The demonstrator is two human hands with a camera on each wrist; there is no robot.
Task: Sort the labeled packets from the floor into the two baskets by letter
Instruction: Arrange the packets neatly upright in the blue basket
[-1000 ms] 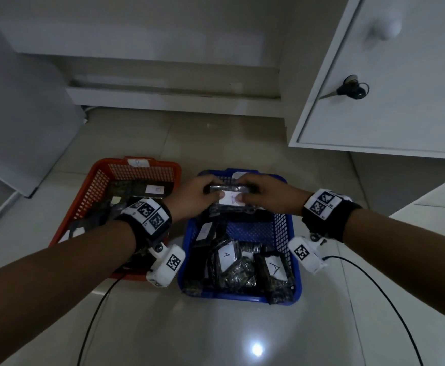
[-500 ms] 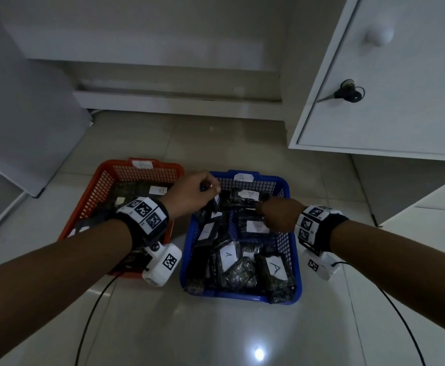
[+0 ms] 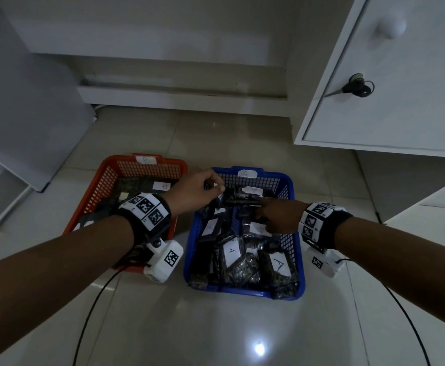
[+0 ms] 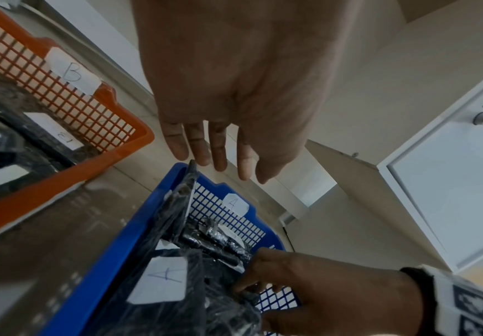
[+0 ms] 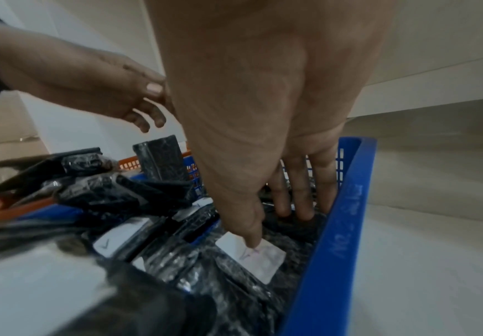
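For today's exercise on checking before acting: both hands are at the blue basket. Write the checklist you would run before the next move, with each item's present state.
1. Blue plastic mesh basket tagged A: ok.
2. Orange plastic mesh basket tagged B: ok.
3. Readable labels on the black wrapped packets in the blue basket say A: ok; several are hidden.
4. Left hand free, fingers straight above the blue rim: ok.
5. Right hand free: ok, straight fingers rest on packets, gripping nothing.
6. Packets left on the floor: cannot tell; none in view.
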